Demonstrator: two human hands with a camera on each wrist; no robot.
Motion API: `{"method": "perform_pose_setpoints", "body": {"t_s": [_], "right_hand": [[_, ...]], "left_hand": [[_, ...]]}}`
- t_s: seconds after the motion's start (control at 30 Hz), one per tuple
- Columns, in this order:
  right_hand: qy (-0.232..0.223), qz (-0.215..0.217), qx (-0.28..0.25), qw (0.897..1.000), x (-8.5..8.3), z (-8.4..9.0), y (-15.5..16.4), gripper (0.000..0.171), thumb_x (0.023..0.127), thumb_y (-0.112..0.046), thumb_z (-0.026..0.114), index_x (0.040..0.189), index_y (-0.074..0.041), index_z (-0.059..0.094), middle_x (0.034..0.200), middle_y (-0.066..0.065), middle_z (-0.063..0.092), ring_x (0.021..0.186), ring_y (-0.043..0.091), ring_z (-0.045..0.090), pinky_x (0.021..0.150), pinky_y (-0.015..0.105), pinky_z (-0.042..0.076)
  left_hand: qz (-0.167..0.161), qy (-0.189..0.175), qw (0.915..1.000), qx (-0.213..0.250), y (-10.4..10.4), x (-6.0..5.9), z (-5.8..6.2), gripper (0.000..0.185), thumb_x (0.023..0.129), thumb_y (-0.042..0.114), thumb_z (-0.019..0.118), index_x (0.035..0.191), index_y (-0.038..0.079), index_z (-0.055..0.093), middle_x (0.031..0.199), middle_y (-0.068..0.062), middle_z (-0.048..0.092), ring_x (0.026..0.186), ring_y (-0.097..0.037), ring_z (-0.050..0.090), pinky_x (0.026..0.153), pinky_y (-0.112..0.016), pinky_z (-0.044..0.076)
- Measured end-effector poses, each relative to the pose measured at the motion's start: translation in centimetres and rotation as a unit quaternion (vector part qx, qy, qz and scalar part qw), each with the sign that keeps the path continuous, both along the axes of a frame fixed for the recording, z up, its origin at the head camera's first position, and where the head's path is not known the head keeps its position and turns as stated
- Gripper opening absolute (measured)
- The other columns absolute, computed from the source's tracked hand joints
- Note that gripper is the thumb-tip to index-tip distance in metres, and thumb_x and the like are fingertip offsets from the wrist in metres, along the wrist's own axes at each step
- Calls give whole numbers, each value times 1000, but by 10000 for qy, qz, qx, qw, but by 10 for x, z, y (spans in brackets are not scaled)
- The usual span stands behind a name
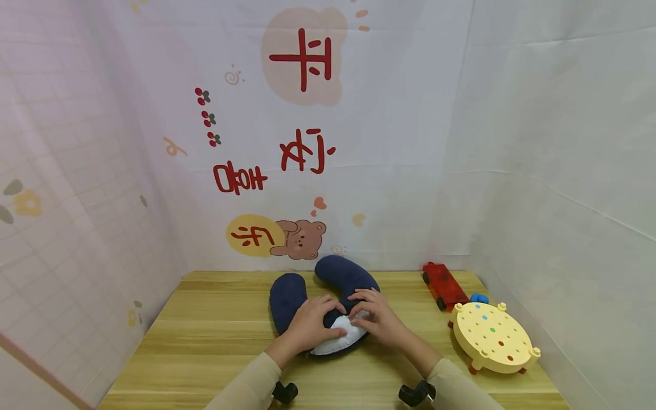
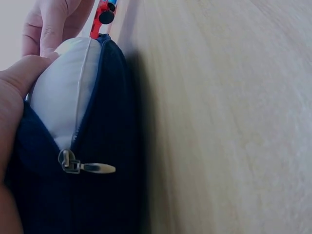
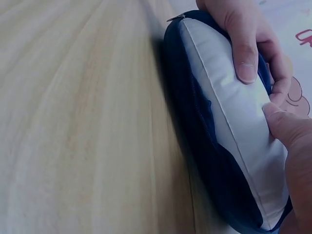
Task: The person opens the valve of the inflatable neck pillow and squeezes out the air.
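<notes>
A navy U-shaped neck pillow lies on the wooden table, its two ends pointing away from me. Its zipper is undone along the near curve, where the white inner cushion bulges out. On the left side of that opening, my left hand grips the pillow, fingers over the cover's upper edge and thumb on the white cushion. My right hand holds the pillow opposite it, its thumb pressed against the white fabric. The metal zipper pull sits at the left end of the opening.
At the right of the table stands a round yellow toy with short legs and coloured dots. Behind it are a red toy car and a small blue piece. Two black clamp-like parts show at the near edge. Printed cloth encloses the table.
</notes>
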State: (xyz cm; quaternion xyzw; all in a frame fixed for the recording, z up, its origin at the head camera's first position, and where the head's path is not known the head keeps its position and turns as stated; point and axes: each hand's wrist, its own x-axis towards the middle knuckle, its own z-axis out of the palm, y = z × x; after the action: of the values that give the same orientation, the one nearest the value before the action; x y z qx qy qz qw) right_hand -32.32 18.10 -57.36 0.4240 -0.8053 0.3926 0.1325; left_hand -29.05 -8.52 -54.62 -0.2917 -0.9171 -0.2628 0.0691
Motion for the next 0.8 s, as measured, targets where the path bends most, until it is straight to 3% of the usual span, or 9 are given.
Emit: {"method": "perform_pose_setpoints", "body": {"t_s": [0.33, 0.57, 0.67, 0.8], "right_hand": [[453, -72, 81, 9989, 10, 3, -2, 20, 89, -14, 91, 103, -25, 81, 122, 8, 73, 125, 32, 60, 113, 89, 19], [703, -144, 169, 9973, 16, 2, -7, 20, 86, -15, 93, 100, -25, 82, 104, -7, 68, 106, 15, 62, 112, 84, 27], [828, -30, 240, 9963, 19, 3, -9, 18, 88, -18, 93, 100, -25, 82, 94, -12, 63, 90, 4, 58, 111, 75, 36], [895, 48, 388, 9952, 23, 4, -12, 14, 91, -23, 91, 101, -26, 81, 91, -15, 61, 82, -1, 52, 99, 47, 47]], "left_hand": [[-363, 112, 9992, -151, -7, -3, -2, 37, 95, 56, 85, 125, 37, 75, 127, 14, 66, 121, -14, 63, 106, -51, 52], [-801, 270, 9962, -199, -16, -9, -2, 38, 95, 57, 85, 128, 39, 76, 127, 17, 65, 118, -7, 62, 102, -42, 51], [-1017, 478, 9931, -332, -19, -8, 2, 39, 95, 56, 85, 128, 37, 79, 127, 16, 66, 117, -7, 63, 101, -38, 52], [-1136, 748, 9883, -685, -23, -8, 5, 40, 95, 58, 83, 129, 37, 79, 131, 15, 66, 121, -9, 63, 106, -38, 50]]}}
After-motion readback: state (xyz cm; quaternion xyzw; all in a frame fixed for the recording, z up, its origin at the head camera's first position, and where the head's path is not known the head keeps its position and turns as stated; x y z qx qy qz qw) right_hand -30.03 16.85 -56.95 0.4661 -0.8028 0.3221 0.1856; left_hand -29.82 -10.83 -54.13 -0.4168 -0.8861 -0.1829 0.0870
